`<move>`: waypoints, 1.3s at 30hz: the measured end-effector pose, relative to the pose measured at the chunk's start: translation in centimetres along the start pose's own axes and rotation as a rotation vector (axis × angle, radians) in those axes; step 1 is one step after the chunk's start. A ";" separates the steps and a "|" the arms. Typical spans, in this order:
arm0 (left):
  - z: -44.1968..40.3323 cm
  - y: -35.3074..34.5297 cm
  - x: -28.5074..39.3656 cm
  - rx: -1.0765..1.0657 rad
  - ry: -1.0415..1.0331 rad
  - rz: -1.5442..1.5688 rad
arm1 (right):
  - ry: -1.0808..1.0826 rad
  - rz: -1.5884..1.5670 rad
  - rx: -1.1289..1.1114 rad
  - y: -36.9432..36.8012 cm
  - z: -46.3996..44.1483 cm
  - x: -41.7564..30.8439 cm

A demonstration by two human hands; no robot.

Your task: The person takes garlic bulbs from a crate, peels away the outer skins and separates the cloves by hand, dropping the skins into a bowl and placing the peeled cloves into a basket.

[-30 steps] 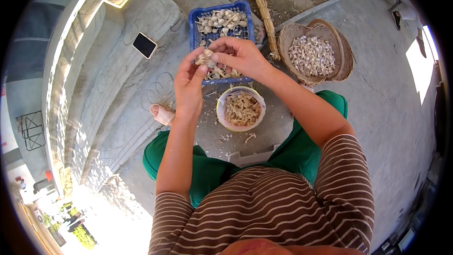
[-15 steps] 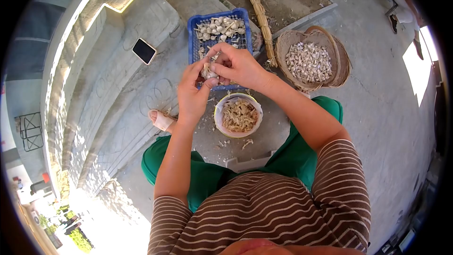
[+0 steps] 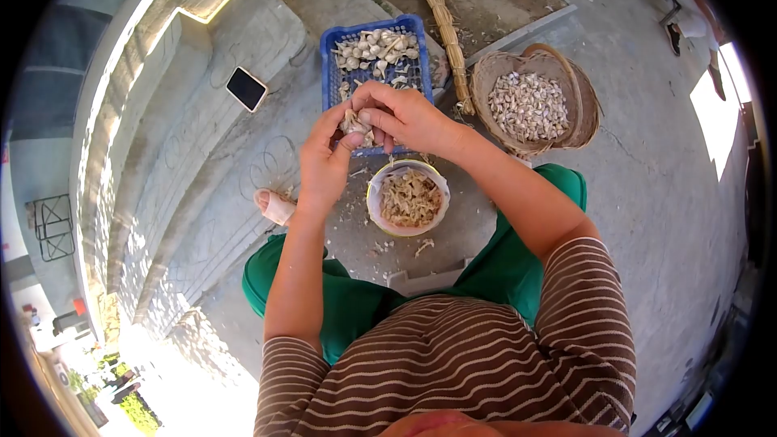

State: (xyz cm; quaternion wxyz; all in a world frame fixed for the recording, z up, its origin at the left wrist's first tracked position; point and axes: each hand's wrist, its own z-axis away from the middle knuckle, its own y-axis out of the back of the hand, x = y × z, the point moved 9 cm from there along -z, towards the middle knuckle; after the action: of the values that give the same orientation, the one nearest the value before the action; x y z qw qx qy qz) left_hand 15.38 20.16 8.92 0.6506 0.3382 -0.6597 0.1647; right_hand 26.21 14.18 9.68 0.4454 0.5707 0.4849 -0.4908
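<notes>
Between my two hands is a garlic bulb (image 3: 353,124), partly hidden by the fingers. My left hand (image 3: 325,154) grips it from the left, thumb against its near side. My right hand (image 3: 403,117) closes on the same bulb from the right, fingers curled over the top. Both hands are above the near part of a blue plastic crate (image 3: 327,73), where whole garlic bulbs (image 3: 376,47) lie at the far end. Just below the hands, a round bucket (image 3: 374,209) holds dry garlic skins (image 3: 409,198).
At the right, a wicker basket (image 3: 584,105) contains loose garlic cloves (image 3: 528,105). A straw broom (image 3: 447,28) lies beyond the crate. A phone (image 3: 246,89) rests on the concrete step at left. Another person (image 3: 688,8) is at the upper right.
Both hands have shifted slightly left and down with the garlic bulb between them. My right fingers have tucked in closer around it.
</notes>
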 end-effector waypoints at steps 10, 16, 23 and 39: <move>0.4 -0.8 2.5 -0.016 -0.121 -0.422 | -0.069 0.051 0.028 -0.1 0.4 0.7; 0.5 -1.5 3.1 0.014 -0.161 -0.442 | -0.089 0.095 0.164 0.3 0.6 0.8; 0.1 -1.0 2.0 0.025 -0.090 -0.200 | -0.167 -0.551 0.151 0.0 0.3 4.6; -0.1 -0.3 -1.4 0.057 0.331 0.837 | -0.230 -0.928 0.267 -0.2 0.7 5.3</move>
State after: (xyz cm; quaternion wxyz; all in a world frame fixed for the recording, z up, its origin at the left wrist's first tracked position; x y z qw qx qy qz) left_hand 15.55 20.29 7.45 0.6152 0.0293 -0.6218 0.4838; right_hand 26.14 14.18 4.35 0.1537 0.2888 0.5684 -0.7549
